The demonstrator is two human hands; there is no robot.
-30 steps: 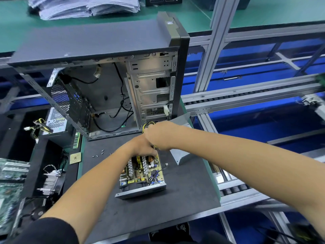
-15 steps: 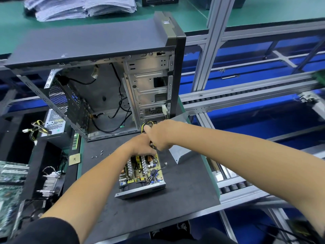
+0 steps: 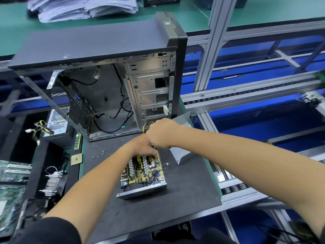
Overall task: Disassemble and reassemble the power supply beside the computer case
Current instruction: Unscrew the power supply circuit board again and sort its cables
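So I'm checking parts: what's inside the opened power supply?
Inside the power supply: a yellowish circuit board with heatsinks, capacitors and black wires. Its far end is covered by the left hand and right hand.

Head-worn view, forward and down

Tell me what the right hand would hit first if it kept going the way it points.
Likely the yellow cable bundle just past the right hand, then the computer case frame behind it; depth is hard to judge.

Matt blk mat (image 3: 175, 199); bare metal case (image 3: 149, 88) interior, PSU (image 3: 143, 175) shell.
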